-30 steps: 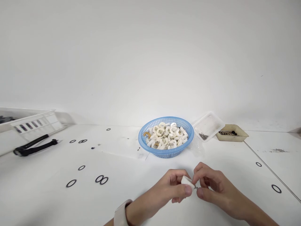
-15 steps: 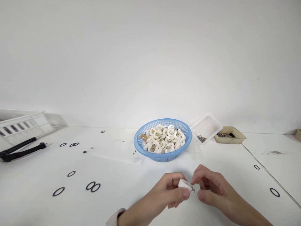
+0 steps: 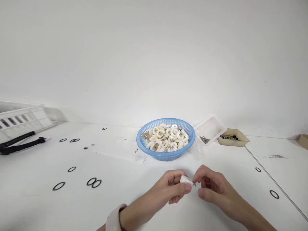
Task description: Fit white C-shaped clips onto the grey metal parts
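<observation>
My left hand (image 3: 173,187) pinches a small white plastic piece (image 3: 186,180) between thumb and fingers, above the tabletop. A tiny metal bit (image 3: 194,184) sticks out of its right end. My right hand (image 3: 213,186) is close on the right, its index fingertip at that end of the piece; whether it touches the metal bit I cannot tell. Thumb and index finger of this hand are apart, and nothing shows between them. Behind both hands stands a blue plastic basket (image 3: 166,156) heaped with white curved pieces (image 3: 166,138), some with metal bits, and a few brownish ones.
A white tray (image 3: 211,128) with thin metal pins tilts against a beige tray (image 3: 234,143) at the back right. Black rings (image 3: 59,186) lie about the white table (image 3: 115,205). Far left are black pliers-like handles (image 3: 21,146) and a white slotted crate (image 3: 26,120).
My right index fingertip has come down to the white piece's metal end, and the piece lies a little flatter in my left hand. The whole view has shifted slightly.
</observation>
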### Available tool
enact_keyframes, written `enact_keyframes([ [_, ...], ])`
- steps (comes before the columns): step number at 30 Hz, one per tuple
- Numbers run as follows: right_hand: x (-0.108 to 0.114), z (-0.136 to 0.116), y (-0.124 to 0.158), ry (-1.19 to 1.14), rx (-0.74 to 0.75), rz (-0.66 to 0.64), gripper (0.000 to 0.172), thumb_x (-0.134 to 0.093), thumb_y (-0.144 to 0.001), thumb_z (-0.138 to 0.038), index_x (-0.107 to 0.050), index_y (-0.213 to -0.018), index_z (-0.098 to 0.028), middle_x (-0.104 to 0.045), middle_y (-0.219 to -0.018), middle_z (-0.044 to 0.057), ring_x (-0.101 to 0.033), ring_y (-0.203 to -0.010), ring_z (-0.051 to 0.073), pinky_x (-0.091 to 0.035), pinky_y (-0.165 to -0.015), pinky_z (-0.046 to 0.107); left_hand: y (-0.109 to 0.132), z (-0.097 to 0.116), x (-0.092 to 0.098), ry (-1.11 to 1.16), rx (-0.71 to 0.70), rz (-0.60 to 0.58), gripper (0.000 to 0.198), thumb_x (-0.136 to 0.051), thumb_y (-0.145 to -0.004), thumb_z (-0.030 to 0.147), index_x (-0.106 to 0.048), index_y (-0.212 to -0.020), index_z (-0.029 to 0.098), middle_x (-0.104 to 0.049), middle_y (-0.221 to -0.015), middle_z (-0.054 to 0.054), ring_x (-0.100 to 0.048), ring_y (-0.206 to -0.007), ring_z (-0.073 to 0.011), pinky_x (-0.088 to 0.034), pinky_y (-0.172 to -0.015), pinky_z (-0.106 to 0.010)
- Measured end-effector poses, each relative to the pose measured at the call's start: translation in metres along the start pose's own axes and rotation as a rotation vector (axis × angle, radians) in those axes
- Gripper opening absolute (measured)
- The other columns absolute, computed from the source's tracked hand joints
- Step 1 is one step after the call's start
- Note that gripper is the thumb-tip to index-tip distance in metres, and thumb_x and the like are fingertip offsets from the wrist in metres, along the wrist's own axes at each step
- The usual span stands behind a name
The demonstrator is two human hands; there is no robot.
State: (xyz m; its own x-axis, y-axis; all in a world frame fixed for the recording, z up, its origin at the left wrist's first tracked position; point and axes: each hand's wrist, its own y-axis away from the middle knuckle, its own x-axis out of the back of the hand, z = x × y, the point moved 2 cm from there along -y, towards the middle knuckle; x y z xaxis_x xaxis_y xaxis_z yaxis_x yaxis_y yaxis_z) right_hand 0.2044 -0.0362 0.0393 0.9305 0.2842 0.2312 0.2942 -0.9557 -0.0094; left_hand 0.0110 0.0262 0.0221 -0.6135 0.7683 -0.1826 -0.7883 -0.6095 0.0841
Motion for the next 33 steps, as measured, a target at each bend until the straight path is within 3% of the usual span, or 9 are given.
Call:
enact_keyframes([
  [4, -0.003, 0.001, 0.000, -0.009, -0.059, -0.047, 0.035, -0.070, -0.089, -0.055, -0.062, -0.105, -0.025, -0.038, -0.076, -0.005, -0.037, -0.072, 0.015, -0.031, -0.066, 0.029, -0.001, -0.003, 0.001, -0.018, 0.002, -0.004, 0.035, -0.076, -0.086, 0.051, -0.072, -0.096, 0.018, -0.040, -0.060, 0.008, -0.038, -0.058, -0.0111, -0.027, -0.057, -0.027],
  [9, -0.001, 0.001, 0.001, 0.018, -0.029, 0.011, 0.031, -0.067, -0.091, -0.053, -0.062, -0.106, -0.026, -0.041, -0.080, -0.003, -0.039, -0.074, 0.016, -0.033, -0.069, 0.030, -0.001, -0.006, 0.002, 0.010, -0.014, 0.017, 0.038, -0.078, -0.086, 0.053, -0.072, -0.098, 0.018, -0.038, -0.060, 0.008, -0.037, -0.059, -0.0112, -0.027, -0.056, -0.027],
  [18, -0.008, 0.000, 0.003, 0.240, 0.039, 0.098, 0.010, -0.058, -0.097, -0.037, -0.061, -0.098, -0.028, -0.053, -0.093, 0.000, -0.049, -0.078, 0.017, -0.042, -0.067, 0.029, -0.001, -0.004, -0.001, 0.018, 0.002, 0.014, 0.037, -0.078, -0.085, 0.051, -0.066, -0.088, 0.017, -0.043, -0.060, 0.007, -0.035, -0.059, -0.0112, -0.026, -0.057, -0.028],
  [26, -0.010, 0.005, 0.002, 0.325, 0.103, 0.107, 0.012, -0.054, -0.100, -0.035, -0.063, -0.099, -0.028, -0.054, -0.091, 0.001, -0.050, -0.076, 0.017, -0.045, -0.071, 0.031, -0.002, -0.004, 0.000, 0.020, 0.003, 0.007, 0.033, -0.075, -0.087, 0.048, -0.068, -0.092, 0.017, -0.045, -0.062, 0.006, -0.036, -0.059, -0.0112, -0.026, -0.057, -0.027],
  [33, -0.013, 0.004, 0.002, 0.310, 0.073, 0.065, 0.011, -0.054, -0.099, -0.035, -0.061, -0.096, -0.028, -0.053, -0.091, 0.000, -0.049, -0.077, 0.017, -0.043, -0.067, 0.029, -0.001, -0.004, -0.001, 0.008, 0.012, 0.005, 0.034, -0.073, -0.087, 0.049, -0.060, -0.079, 0.018, -0.045, -0.059, 0.006, -0.035, -0.058, -0.0119, -0.025, -0.056, -0.028],
])
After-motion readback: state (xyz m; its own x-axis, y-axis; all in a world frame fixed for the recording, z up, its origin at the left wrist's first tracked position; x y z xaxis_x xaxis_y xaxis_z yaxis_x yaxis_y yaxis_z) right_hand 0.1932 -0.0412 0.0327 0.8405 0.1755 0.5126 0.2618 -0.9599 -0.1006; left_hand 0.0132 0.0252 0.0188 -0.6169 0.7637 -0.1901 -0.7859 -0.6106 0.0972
